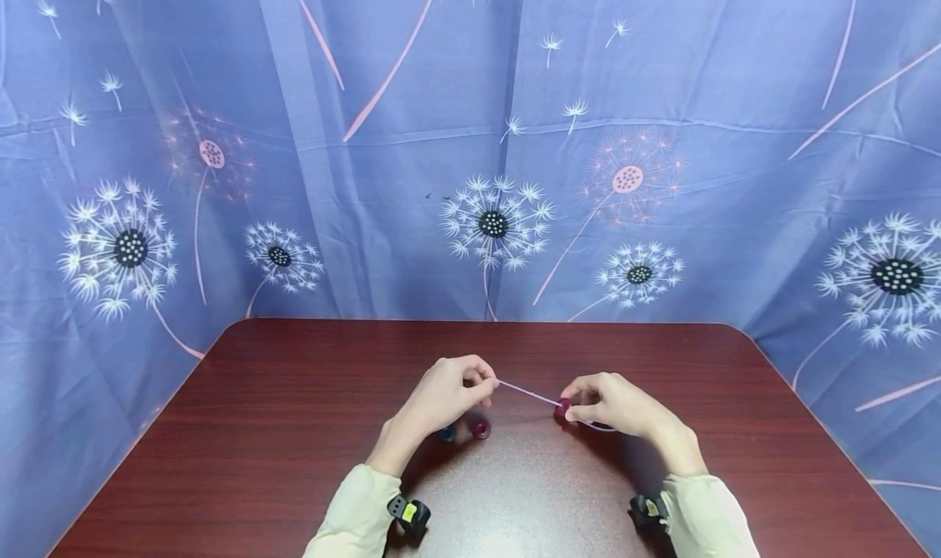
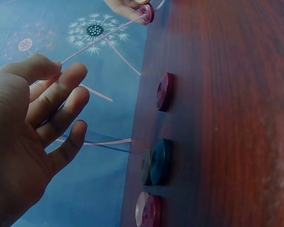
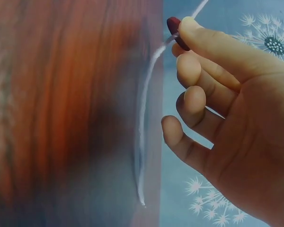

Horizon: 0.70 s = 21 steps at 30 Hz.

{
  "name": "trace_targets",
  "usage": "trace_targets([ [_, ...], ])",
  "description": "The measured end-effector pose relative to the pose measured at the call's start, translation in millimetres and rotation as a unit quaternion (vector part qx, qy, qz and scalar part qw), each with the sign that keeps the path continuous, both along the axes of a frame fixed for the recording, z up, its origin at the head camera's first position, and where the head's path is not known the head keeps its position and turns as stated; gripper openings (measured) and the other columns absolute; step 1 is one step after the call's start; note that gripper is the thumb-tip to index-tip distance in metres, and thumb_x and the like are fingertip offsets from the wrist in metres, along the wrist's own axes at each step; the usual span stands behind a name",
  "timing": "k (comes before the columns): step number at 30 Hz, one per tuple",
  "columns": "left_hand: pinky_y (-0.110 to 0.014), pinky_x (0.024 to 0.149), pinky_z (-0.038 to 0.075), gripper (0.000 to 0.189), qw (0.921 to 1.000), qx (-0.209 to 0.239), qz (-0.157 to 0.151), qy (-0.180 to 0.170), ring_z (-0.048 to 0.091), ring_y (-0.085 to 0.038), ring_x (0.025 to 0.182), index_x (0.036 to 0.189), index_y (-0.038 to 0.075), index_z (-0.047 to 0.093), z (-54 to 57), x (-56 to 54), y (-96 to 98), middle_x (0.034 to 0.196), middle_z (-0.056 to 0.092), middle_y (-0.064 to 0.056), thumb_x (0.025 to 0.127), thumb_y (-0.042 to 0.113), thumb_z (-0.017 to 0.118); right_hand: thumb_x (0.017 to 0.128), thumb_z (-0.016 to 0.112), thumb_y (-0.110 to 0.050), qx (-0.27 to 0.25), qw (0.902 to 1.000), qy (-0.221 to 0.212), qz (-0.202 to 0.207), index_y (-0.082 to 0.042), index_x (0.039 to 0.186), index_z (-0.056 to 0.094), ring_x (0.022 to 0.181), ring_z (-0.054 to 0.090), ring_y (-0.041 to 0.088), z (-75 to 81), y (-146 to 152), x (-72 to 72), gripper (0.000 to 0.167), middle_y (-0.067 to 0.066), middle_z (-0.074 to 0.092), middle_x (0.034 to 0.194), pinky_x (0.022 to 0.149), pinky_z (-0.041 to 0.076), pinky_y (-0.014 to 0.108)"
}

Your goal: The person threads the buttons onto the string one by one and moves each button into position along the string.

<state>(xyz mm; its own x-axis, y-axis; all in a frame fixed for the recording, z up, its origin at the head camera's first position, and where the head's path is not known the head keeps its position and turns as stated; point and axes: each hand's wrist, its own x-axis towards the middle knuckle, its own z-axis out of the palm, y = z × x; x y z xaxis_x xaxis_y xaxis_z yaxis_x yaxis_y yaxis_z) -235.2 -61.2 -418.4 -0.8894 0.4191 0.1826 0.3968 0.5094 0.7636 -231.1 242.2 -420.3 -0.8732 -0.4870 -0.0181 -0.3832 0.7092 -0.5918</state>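
My left hand (image 1: 450, 388) pinches one end of a pale string (image 1: 528, 392) between thumb and forefinger, the other fingers loosely bent. The string runs taut to a dark red button (image 1: 562, 408), which my right hand (image 1: 621, 403) pinches at its edge. In the left wrist view the string meets the face of that button (image 2: 147, 13). Beyond it, in the right wrist view, the string's loose tail (image 3: 142, 127) hangs down in a curve. Both hands are above the table, apart from each other.
On the brown wooden table (image 1: 294, 395) near my left hand lie another red button (image 2: 165, 91), a dark blue button (image 2: 161, 162) beside a greenish one (image 2: 146, 168), and a red button (image 2: 152, 211) by a pale one (image 2: 141, 208). A blue dandelion-print curtain (image 1: 382, 215) stands behind.
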Motion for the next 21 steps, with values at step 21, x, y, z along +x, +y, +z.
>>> trace_targets([
  [21, -0.023, 0.063, 0.043, 0.006, 0.9995, 0.013, 0.007, 0.027, 0.070, -0.016, 0.066, 0.090, 0.025, 0.066, 4.5, 3.8, -0.6, 0.065, 0.066, 0.020, 0.091, 0.031, 0.064, 0.085, 0.077, -0.022, 0.006, 0.9983, -0.054, -0.021, -0.009, 0.106, 0.074, 0.061, 0.054, 0.005, -2.6, 15, -0.2, 0.025, -0.004, 0.067, 0.074, 0.056, 0.045, 0.022],
])
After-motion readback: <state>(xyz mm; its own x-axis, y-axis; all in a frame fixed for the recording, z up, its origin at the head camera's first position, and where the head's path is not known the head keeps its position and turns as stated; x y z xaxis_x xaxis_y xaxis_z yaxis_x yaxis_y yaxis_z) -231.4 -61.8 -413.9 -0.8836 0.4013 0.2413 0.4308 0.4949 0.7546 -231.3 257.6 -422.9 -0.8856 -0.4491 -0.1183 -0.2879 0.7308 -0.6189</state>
